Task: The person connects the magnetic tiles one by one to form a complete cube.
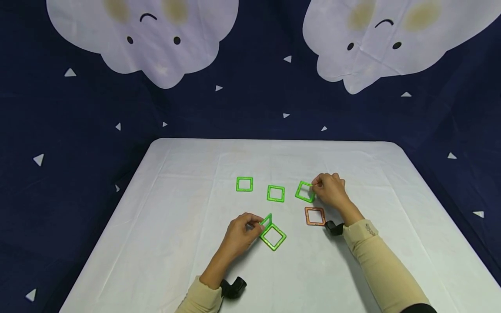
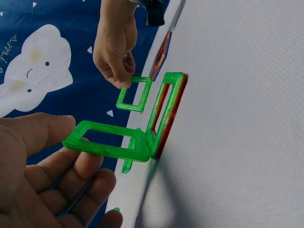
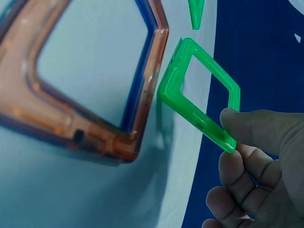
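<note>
My left hand (image 1: 239,236) pinches a green square magnetic tile (image 2: 114,129) between thumb and fingers. That tile stands tilted up, its edge against another green tile (image 1: 278,242) on the table. A red layer shows under the lower tile in the left wrist view. Farther right, my right hand (image 1: 332,190) pinches a single green square tile (image 3: 173,97) by one corner, thumb on one face. This tile is tipped up, and its far side is near the tabletop; whether it touches is unclear. Just nearer than it lies an orange square tile (image 1: 314,224), with blue along its underside.
Two more green square tiles, one to the left (image 1: 244,190) and one in the middle (image 1: 275,200), lie apart on the white-covered table (image 1: 188,182). A dark blue cloth (image 1: 250,104) with white clouds hangs behind the table's far edge. Black devices are strapped to both wrists.
</note>
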Motion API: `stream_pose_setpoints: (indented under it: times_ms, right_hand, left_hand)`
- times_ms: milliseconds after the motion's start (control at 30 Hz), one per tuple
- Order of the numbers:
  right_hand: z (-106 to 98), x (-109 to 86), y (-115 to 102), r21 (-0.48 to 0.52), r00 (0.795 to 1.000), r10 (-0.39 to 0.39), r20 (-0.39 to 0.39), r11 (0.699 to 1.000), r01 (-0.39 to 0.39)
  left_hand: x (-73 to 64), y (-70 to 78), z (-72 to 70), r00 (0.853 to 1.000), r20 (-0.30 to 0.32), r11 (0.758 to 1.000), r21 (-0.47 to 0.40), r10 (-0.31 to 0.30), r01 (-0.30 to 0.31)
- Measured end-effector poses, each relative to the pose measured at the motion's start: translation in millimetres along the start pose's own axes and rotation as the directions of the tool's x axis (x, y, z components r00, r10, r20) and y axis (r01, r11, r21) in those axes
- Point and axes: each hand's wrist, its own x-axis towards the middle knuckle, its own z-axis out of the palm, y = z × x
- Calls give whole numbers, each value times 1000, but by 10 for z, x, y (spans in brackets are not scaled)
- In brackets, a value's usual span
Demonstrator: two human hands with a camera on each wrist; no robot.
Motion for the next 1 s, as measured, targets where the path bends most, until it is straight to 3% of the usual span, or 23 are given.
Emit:
stream_pose_setpoints:
  times_ms: [367,1000]
  right_hand:
    - [-28,-73,-74,-27,995,-76,-67,997,74]
    - [-11,-209,-148,14,993,-95,-68,995,96]
  left_hand:
    - [0,11,2,1000,-4,1000,11,-8,8]
    - [-6,-5,0,1000,4,1000,8,-1,1]
